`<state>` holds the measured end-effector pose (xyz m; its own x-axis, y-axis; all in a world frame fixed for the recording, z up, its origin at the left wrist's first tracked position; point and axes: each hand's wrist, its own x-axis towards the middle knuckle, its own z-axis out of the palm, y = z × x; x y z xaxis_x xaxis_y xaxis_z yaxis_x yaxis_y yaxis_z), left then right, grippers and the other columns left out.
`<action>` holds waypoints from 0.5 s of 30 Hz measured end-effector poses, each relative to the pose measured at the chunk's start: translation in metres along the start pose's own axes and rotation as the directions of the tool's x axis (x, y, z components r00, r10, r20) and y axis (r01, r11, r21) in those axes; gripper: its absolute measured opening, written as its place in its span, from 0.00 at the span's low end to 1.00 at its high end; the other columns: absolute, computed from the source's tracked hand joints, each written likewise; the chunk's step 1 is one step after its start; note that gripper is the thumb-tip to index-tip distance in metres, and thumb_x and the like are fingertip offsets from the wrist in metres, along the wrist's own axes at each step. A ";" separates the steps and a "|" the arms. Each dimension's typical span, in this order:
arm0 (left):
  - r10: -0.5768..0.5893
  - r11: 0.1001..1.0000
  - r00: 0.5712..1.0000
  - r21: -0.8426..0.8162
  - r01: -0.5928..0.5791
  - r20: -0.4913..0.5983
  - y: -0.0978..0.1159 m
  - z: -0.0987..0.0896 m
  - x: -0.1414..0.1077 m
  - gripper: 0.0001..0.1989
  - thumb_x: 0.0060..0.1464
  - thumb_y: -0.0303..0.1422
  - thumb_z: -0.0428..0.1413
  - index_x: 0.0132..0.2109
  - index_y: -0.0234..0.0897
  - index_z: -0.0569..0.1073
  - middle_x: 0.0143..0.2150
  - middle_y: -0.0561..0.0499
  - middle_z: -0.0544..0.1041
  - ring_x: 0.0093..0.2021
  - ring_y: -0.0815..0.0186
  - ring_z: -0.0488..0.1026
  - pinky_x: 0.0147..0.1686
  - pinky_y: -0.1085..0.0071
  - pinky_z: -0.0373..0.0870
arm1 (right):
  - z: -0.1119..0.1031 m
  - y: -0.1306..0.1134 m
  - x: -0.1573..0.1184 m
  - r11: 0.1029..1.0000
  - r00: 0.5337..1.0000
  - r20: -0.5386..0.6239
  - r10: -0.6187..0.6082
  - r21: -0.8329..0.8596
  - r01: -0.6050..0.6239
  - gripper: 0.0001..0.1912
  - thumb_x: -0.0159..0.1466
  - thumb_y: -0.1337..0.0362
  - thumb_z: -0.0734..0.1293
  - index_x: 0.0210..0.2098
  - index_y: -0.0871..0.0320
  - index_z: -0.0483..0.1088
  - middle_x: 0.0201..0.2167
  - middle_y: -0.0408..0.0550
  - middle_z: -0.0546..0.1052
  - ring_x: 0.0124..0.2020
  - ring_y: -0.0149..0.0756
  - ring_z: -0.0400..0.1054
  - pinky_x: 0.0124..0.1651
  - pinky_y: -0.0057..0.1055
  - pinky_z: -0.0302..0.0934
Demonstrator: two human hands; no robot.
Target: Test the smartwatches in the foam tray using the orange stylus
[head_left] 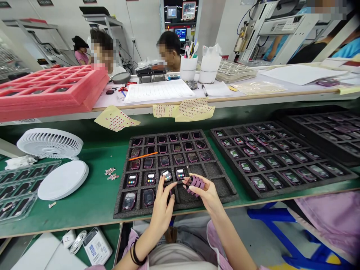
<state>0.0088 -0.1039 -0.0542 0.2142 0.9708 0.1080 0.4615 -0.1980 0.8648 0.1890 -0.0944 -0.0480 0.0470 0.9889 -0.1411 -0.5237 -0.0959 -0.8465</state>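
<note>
My left hand (162, 204) is over the front of a black foam tray (180, 202), its fingers spread apart. Its fingertips are close to a smartwatch (167, 175) with a lit screen; whether they touch it I cannot tell. In my right hand (206, 192) is a small stack of purple watch cases (197, 182), pinched between thumb and fingers above the tray. Beside it, another lit smartwatch (180, 173) rests in its pocket. Two more lit ones sit further left in that row, while the watches in the rows behind have dark screens.
An orange stick (143, 156) lies across the tray. To the right stands a second foam tray (254, 193) of watches. A white fan (63, 180) and clear plastic trays (17, 187) are on the left. A raised shelf (236, 98) with papers runs behind; people sit beyond it.
</note>
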 end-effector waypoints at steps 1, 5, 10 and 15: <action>-0.001 1.000 1.000 -0.004 0.001 -0.002 0.000 0.000 0.000 0.19 0.62 0.28 0.45 0.57 0.43 0.69 0.71 0.46 0.47 0.71 0.57 0.43 0.66 0.49 0.46 | 0.000 0.000 0.000 1.000 1.000 -0.001 0.000 -0.003 0.000 0.24 0.45 0.66 0.79 0.42 0.57 0.76 0.39 0.53 0.81 0.44 0.50 0.76 0.51 0.49 0.67; -0.004 1.000 1.000 -0.015 0.003 -0.011 -0.002 0.001 -0.001 0.19 0.62 0.28 0.45 0.57 0.45 0.69 0.72 0.49 0.47 0.71 0.58 0.42 0.67 0.51 0.46 | 0.001 0.000 0.000 1.000 1.000 -0.005 0.003 -0.015 -0.003 0.24 0.45 0.65 0.79 0.42 0.57 0.76 0.40 0.53 0.81 0.44 0.51 0.76 0.51 0.50 0.67; 0.063 0.998 0.998 0.030 -0.062 -0.013 -0.007 0.001 0.003 0.20 0.60 0.26 0.46 0.59 0.41 0.66 0.69 0.44 0.54 0.70 0.58 0.46 0.66 0.50 0.48 | 0.002 -0.001 0.000 1.000 0.999 0.016 0.029 -0.010 -0.029 0.24 0.44 0.64 0.79 0.41 0.57 0.76 0.40 0.53 0.81 0.44 0.50 0.76 0.52 0.50 0.67; 0.269 0.958 0.953 0.066 -0.280 0.138 0.011 -0.020 0.023 0.28 0.59 0.29 0.52 0.65 0.41 0.56 0.69 0.41 0.54 0.70 0.58 0.49 0.67 0.53 0.50 | 0.000 -0.009 0.003 0.989 0.985 0.088 0.146 -0.030 -0.144 0.24 0.44 0.65 0.79 0.41 0.59 0.76 0.38 0.53 0.81 0.42 0.49 0.77 0.48 0.47 0.69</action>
<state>0.0013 -0.0810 -0.0327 0.4473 0.8533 0.2680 0.4384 -0.4704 0.7659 0.1937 -0.0906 -0.0411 -0.1052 0.9703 -0.2177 -0.4990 -0.2408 -0.8325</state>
